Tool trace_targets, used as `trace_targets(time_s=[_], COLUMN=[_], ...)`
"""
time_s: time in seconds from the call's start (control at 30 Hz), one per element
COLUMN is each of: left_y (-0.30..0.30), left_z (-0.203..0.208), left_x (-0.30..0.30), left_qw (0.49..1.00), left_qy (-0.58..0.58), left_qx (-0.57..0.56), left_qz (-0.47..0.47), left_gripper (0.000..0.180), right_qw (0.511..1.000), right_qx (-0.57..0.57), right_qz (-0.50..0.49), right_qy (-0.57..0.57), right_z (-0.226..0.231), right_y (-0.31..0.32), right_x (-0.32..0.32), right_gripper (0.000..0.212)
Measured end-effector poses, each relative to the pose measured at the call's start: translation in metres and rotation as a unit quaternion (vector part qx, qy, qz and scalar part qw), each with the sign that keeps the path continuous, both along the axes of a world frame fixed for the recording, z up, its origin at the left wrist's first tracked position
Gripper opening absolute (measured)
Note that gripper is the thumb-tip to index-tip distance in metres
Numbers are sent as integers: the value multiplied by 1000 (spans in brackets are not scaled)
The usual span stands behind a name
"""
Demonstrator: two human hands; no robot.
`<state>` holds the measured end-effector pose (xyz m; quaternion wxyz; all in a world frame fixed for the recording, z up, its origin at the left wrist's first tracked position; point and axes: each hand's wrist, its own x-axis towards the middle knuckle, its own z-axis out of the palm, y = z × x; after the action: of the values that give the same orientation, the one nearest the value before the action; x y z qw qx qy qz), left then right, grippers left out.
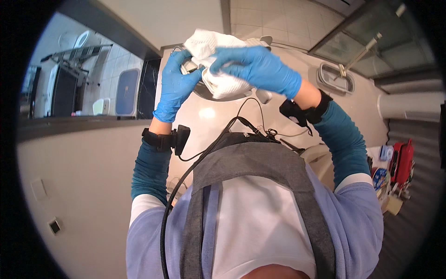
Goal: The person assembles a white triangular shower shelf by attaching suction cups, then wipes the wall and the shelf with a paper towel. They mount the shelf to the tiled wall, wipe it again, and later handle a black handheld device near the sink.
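Note:
A white ribbed cloth [227,87] is bunched under my right hand [260,69], which wears a blue glove. Its fingers are curled onto the cloth, slightly smeared by motion. More of the white fabric rises beyond the fingertips. Beneath the cloth is a silvery, rounded object [237,97], mostly covered, so its kind is hidden. My left hand [176,84], also in a blue glove, grips the left side of this object with thumb and fingers bent around it. Both hands are close together in front of me, well above the pale floor.
A grey-rimmed basin [335,78] lies on the floor at the right, below a glass panel [376,46]. A red case [402,162] and small items stand at the far right. Black cable [204,149] runs across my front. A mirror [83,74] spans the left wall.

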<state>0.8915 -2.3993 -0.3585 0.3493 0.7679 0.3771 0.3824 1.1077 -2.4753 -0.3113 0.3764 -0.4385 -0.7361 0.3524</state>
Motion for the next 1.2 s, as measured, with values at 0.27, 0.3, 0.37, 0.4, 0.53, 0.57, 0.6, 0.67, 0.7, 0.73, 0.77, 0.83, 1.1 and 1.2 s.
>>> trace_targets(time_s=[0.27,0.3,0.37,0.4,0.53,0.57,0.6,0.67,0.7,0.73,0.77,0.83,1.1,1.2], left_y=[21,23,26,28,40,44,49,59,64,70,75,88,164,191], left_z=[5,6,6,4,-5,-7,-9,-11,-10,-9,-7,-2,6,7], left_x=[-106,-114,-126,-132,-159,-165,-169,-176,-178,-180,-182,-180,-165,-173], left_qw=[991,990,988,990,973,974,970,961,959,960,960,953,943,932], left_qy=[1,4,0,10,-10,-12,-16,-20,-24,-22,-16,9,39,53], left_qx=[100,92,87,84,58,67,64,58,43,57,59,89,70,88], left_qz=[91,108,130,115,222,217,236,271,278,273,273,290,322,347], left_gripper=[40,39,39,39,41,40,39,38,36,36,36,37,38,37], right_qw=[979,978,978,976,976,980,986,994,995,993,983,948,976,958], right_qx=[181,202,199,203,174,125,93,24,-19,-52,-111,-154,-60,112], right_qz=[65,47,64,74,133,155,139,107,88,74,72,130,180,253], right_qy=[64,16,-18,-24,-16,-21,-19,-9,32,72,131,245,106,68], right_z=[-1,0,0,1,3,5,7,11,13,16,18,22,20,11], right_y=[44,54,66,66,85,92,101,124,139,156,174,208,316,354], right_x=[-82,-90,-115,-121,-148,-144,-138,-123,-114,-106,-100,-94,-95,-149], right_gripper=[17,16,15,15,15,15,16,17,19,21,26,32,25,23])
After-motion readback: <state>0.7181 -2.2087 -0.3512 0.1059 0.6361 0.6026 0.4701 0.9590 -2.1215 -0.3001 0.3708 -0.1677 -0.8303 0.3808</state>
